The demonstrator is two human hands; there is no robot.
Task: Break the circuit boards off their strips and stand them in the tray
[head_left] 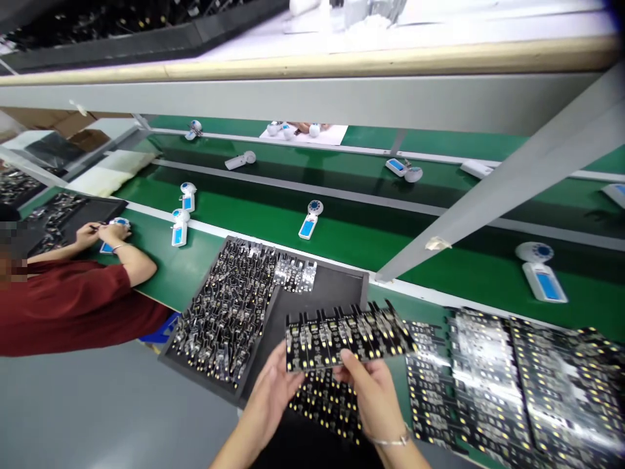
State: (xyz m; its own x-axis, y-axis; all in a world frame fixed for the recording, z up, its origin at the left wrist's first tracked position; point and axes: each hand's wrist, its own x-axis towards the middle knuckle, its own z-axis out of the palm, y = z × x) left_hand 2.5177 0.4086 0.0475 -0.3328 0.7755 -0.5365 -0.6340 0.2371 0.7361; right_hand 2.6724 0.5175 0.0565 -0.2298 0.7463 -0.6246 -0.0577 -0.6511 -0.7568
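Note:
A black circuit board panel [336, 339], a strip of several joined small boards with yellow pads, is held up in front of me, slightly tilted. My left hand [273, 384] supports its left end from below, its fingertips partly hidden behind the panel. My right hand [368, 384] grips the lower edge, thumb on the face and fingers behind. Beneath the hands lies another board panel [327, 404]. Just left of it is a black tray [336, 286], with a heap of separated small boards [229, 306] on its left side and a few boards [295, 272] near its back.
Stacked board panels [488, 378] cover the bench at right. Behind runs a green conveyor belt [254, 212] carrying white-and-blue devices [308, 225]. A slanted grey post [483, 189] and a shelf [312, 98] stand close ahead. At left, a co-worker in a red sleeve [92, 293] handles a device.

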